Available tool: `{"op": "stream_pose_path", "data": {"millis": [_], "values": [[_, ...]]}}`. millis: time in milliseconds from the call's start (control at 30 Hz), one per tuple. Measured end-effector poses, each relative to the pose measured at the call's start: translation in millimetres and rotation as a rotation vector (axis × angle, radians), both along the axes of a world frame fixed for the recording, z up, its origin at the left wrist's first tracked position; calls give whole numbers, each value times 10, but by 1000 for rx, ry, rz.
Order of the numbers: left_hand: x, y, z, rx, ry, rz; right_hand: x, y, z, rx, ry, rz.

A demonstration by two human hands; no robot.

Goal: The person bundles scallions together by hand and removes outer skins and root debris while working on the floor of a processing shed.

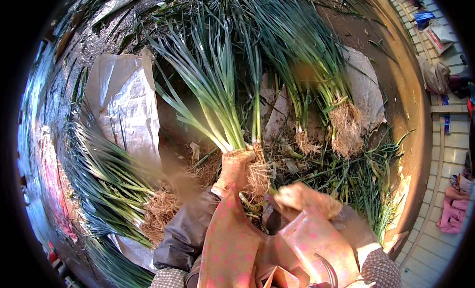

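Observation:
My left hand, in a pale dirty glove, is closed around the white lower ends of a bunch of green onions. Their long leaves fan out away from me. Next to that hand, brown roots hang below more stalks. My right hand, also gloved, is apart from the bunch on the right, above my apron. Motion smears its fingers, so its grip is unclear. Further right lie rooted green onions, roots toward me. On the left rests another pile of green onions.
Pale sacking lies at left, with another piece at right. Loose leaves and trimmings cover the ground on my right. A tiled floor runs along the far right, with a pink cloth and bags on it.

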State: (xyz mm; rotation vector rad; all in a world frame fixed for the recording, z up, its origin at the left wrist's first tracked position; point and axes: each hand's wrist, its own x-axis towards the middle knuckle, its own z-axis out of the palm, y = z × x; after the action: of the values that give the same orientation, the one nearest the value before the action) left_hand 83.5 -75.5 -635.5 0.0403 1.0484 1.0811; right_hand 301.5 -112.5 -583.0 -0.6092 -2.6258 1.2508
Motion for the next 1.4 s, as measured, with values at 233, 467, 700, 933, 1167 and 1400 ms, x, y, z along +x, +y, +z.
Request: {"op": "stream_pose_path", "data": {"millis": [233,467,700,933,1167,1400], "values": [[-94,-82,343,-13,-59,-186,1048,-393,217,51,-1171,-465],[16,-359,117,-61,-57,-321,-544,913,-313,-937,132,-864],[21,-324,49,-95,-64,-352,-656,773,-443,-547,-85,-950],[37,-308,97,-28,-188,-148,-541,1139,-478,-1019,604,-1222],[199,-260,74,5,-217,-223,-702,1307,-510,-737,238,-1240],[-107,-154,29,30,-203,-21,-392,406,32,-872,825,-1310]]}}
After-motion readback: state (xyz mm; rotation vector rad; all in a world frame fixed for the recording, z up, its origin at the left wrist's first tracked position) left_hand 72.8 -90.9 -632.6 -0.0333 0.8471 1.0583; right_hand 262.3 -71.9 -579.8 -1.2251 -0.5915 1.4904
